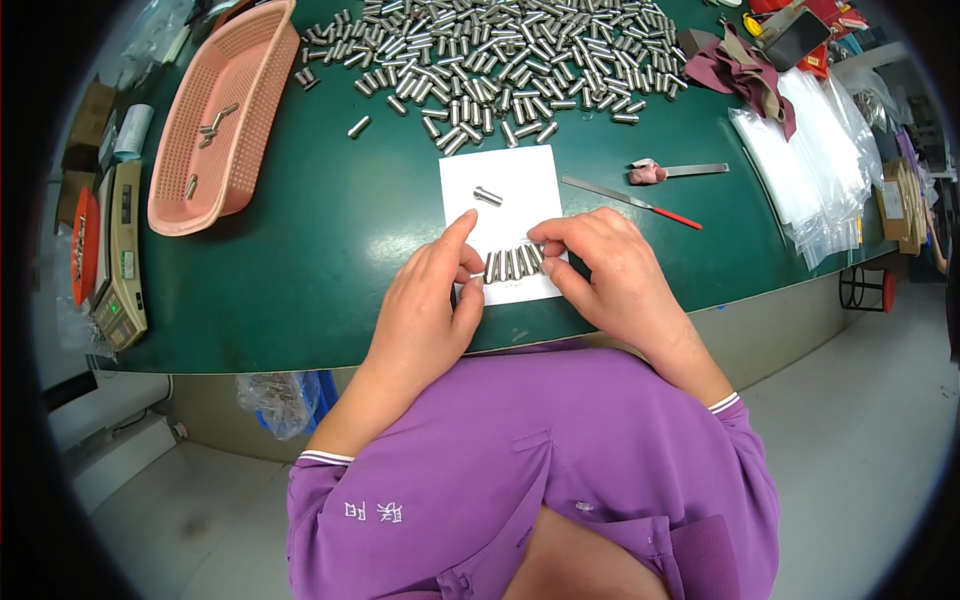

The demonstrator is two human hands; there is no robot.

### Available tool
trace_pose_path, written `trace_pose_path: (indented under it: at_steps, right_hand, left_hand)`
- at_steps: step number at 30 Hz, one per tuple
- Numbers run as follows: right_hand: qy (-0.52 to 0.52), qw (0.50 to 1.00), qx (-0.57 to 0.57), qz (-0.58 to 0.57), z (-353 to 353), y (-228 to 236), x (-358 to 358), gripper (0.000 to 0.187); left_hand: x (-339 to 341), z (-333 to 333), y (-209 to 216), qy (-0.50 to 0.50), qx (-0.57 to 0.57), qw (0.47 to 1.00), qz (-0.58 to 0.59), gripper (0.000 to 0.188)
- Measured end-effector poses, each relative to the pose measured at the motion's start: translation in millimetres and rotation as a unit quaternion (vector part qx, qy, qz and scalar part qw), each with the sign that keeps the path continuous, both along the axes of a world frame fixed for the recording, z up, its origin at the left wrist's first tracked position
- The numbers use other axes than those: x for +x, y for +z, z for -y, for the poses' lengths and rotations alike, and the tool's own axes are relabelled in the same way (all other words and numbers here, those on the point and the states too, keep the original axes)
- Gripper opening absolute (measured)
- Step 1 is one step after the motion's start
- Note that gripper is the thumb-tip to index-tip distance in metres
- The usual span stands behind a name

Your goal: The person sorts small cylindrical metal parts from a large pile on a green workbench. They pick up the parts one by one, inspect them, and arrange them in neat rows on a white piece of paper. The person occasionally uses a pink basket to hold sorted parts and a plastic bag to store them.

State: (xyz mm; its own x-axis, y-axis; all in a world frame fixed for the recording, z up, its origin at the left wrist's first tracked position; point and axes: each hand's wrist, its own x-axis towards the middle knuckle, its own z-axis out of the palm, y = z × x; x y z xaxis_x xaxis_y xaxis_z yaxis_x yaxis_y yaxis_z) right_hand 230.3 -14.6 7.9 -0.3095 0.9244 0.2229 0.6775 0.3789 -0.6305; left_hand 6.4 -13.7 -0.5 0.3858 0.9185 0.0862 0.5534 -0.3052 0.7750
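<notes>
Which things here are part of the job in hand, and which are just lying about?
In use: left hand, right hand, row of metal pins, white sheet, single pin, pin pile.
Lying about: pink basket, plastic bags, metal ruler, scale.

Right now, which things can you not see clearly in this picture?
All in the head view:
- Row of metal pins: exact count unclear; both hands cover its ends.
- Left hand and right hand: fingertips partly hidden by each other.
- Pink basket: top cut by the edge.
</notes>
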Motion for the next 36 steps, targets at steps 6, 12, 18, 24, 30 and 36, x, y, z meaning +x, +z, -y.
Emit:
trace_pose_path:
  at_steps: [6, 12, 18, 24, 30, 36]
  right_hand:
    - [0.003, 1.000, -0.001, -0.003, -0.7, -1.9, -5.6, 0.028]
    - [0.012, 1.000, -0.007, 0.011, -5.0, -12.1, -9.9, 0.027]
    - [0.012, 1.000, -0.014, -0.009, -7.5, -12.2, -10.1, 0.026]
    - [0.019, 0.999, -0.018, -0.044, -0.5, -13.8, -11.7, 0.029]
    - [0.016, 0.997, -0.055, -0.045, -0.1, -9.0, -14.6, 0.027]
    - [0.013, 0.992, -0.099, -0.081, 4.3, -8.0, -17.1, 0.027]
  left_hand:
    - [0.5, -5.4, -1.3, 0.003, -0.006, 0.999, 0.043, 0.063]
    - [2.6, -16.3, -1.6, -0.012, -0.057, 0.997, 0.058, 0.055]
    - [1.2, -17.4, -10.6, 0.001, -0.061, 0.995, 0.072, 0.054]
    - [6.9, -9.0, -11.7, -0.006, -0.042, 0.992, 0.121, 0.056]
    - [8.5, -7.5, -14.0, -0.022, -0.030, 0.993, 0.109, 0.059]
    - [10.2, -5.7, -21.4, -0.024, -0.040, 0.987, 0.157, 0.069]
